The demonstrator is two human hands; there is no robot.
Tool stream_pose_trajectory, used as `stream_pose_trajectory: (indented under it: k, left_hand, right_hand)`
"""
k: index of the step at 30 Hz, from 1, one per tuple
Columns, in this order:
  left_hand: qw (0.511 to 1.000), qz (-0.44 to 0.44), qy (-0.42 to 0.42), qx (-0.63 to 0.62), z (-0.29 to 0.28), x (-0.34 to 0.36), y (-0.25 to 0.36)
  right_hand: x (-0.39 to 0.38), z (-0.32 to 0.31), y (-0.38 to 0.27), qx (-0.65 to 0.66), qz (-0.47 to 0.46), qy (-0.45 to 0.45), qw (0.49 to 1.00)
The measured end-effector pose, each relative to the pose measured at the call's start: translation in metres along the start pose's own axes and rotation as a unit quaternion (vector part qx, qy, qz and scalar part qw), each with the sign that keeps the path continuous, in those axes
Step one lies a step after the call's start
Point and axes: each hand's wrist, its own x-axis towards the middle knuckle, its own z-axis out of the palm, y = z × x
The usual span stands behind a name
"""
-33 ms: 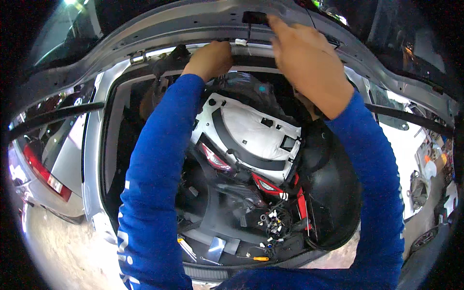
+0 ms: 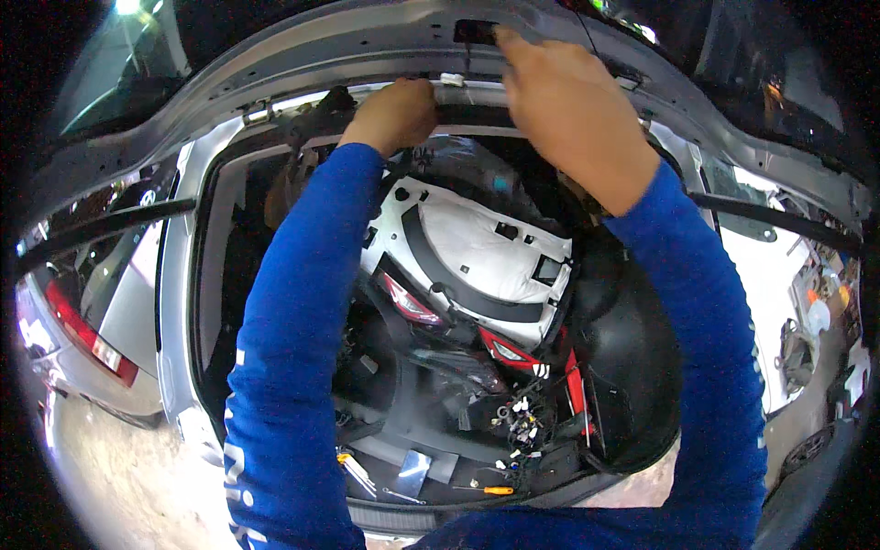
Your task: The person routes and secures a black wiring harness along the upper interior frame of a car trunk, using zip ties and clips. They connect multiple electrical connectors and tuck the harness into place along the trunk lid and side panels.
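My left hand (image 2: 394,115) is closed at the car's rear roof edge, below the raised tailgate (image 2: 367,44). Whatever its fingers hold is hidden behind the hand. Up at a dark rectangular opening (image 2: 476,33) in the tailgate's inner panel is my right hand (image 2: 573,105). Its index finger stretches to the opening's right edge, apart from the other fingers, which are mostly out of sight. A thin dark strand (image 2: 468,62) hangs from the opening, between the two hands. Beside it, close to my left hand, sits a small white piece (image 2: 451,80).
In the cargo area lie a white-backed trim panel (image 2: 477,234), tail lights (image 2: 410,301), a wiring bundle with white connectors (image 2: 521,431), an orange-handled screwdriver (image 2: 498,490) and hex keys (image 2: 356,473). Struts (image 2: 119,225) flank the hatch. Another car (image 2: 92,339) stands at left.
The view has shifted slightly. My right hand has moved a little left and stays at the opening's edge. My left hand remains closed at the roof edge.
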Motion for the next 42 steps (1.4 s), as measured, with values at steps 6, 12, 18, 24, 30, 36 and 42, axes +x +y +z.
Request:
stream_pose_trajectory:
  k: [6, 12, 18, 24, 30, 36, 42]
  left_hand:
    - [0.999, -0.028, 0.032, 0.018, -0.01, -0.044, 0.021]
    - [0.999, -0.021, 0.042, 0.02, -0.017, -0.087, 0.035]
    - [0.992, 0.018, 0.11, -0.051, -0.005, -0.107, 0.025]
    - [0.995, 0.002, 0.058, -0.077, -0.013, -0.155, 0.051]
    - [0.985, -0.045, 0.081, -0.149, -0.018, -0.203, 0.041]
    - [0.988, -0.018, 0.081, -0.127, 0.002, -0.2, 0.057]
    - [0.988, -0.018, 0.061, -0.143, -0.018, -0.235, 0.076]
  right_hand:
    - [0.027, 0.038, 0.012, 0.021, -0.014, -0.034, 0.999]
    - [0.039, 0.049, 0.017, 0.063, -0.015, -0.015, 0.998]
    - [-0.033, 0.042, -0.009, 0.14, 0.113, 0.054, 0.982]
    - [0.017, 0.07, 0.022, 0.094, 0.079, 0.032, 0.992]
    - [-0.009, 0.045, -0.011, 0.188, 0.214, 0.066, 0.956]
    - [-0.063, 0.021, -0.014, 0.178, 0.201, 0.107, 0.957]
    - [0.01, 0.025, 0.02, 0.118, 0.134, 0.114, 0.977]
